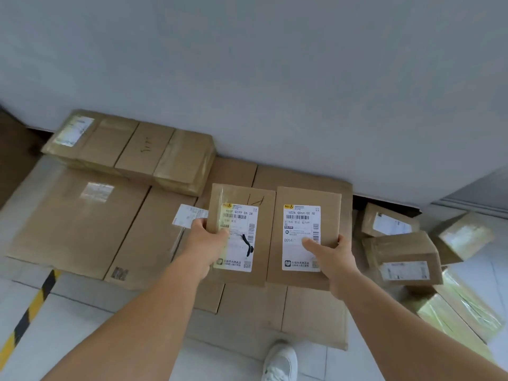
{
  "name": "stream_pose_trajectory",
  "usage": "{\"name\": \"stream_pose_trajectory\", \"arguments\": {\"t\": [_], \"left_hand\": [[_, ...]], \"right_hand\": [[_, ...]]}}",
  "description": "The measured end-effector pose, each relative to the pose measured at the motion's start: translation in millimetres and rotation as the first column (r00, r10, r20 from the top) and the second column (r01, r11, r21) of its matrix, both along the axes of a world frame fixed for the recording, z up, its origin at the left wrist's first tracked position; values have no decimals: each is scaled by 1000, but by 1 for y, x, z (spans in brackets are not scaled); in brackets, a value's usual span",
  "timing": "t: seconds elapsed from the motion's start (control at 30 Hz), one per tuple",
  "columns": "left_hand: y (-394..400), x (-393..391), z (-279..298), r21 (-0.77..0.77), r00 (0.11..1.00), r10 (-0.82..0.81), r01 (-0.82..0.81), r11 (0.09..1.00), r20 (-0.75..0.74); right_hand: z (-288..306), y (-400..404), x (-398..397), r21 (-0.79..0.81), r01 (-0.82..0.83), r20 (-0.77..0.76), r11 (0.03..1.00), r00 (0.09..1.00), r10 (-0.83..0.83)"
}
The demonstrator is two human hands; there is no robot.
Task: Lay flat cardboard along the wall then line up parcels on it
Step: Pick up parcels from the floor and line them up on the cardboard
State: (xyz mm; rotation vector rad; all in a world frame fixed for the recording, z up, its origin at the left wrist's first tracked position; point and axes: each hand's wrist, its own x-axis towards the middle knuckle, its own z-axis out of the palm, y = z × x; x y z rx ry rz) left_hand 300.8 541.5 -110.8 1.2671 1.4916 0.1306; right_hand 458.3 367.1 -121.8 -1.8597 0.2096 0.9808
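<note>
Grip: both hands full; my left hand (204, 237) pinches the left parcel (242, 232) at its near left edge, my right hand (334, 255) clasps the right parcel (305, 235) at its near right corner, thumb on the label.
Where they are: side by side, edges nearly touching, held above the flat cardboard (74, 224) near the wall (247, 78).
Done: I judge the cardboard laid, sheets running along the wall's foot; one long taped parcel (132, 149) already sits on it at the far left, against the wall.
Left: these two to set down, then the loose parcels (398, 243) heaped on the floor to my right.
Edges: bare cardboard lies under my hands, between the long parcel and the sheet's right edge.
Room: enough for both, I think; my shoe (280, 361) stands at the near edge.
</note>
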Motion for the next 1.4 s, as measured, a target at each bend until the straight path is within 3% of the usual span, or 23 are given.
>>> {"name": "stream_pose_trajectory", "arguments": {"t": [0.23, 0.4, 0.53, 0.63, 0.7, 0.83, 0.9, 1.07, 1.4], "left_hand": [[61, 25, -44, 52, 996, -2, 6, 999, -94], [100, 39, -76, 82, 999, -2, 5, 997, -45], [126, 52, -101, 66, 966, -245, 251, 966, -85], [137, 45, -115, 63, 789, -562, 592, 803, -248], [143, 40, -121, 46, 638, -680, 741, 670, -362], [159, 43, -120, 121, 314, -782, 947, 297, -538], [170, 49, -120, 111, 205, -807, 979, 172, -553], [195, 62, -124, 110, 144, -805, 989, 99, -576], [234, 92, -128, 107, 125, -796, 991, 77, -593]], "right_hand": [[-44, 60, 30, -24, -55, -93, 998, 994, 52], [-84, 102, 43, -30, -51, -100, 998, 994, 48], [-113, 128, 58, 22, -71, -95, 997, 993, 73], [-129, 139, 56, -19, -140, -63, 990, 988, 139], [-130, 143, 51, -116, -253, 27, 961, 966, 258], [-123, 152, 44, -347, -537, 173, 769, 769, 615], [-124, 153, 47, -395, -618, 163, 679, 681, 714], [-117, 173, 53, -508, -641, 161, 575, 585, 795], [-115, 210, 68, -587, -560, 163, 585, 626, 762]]}}
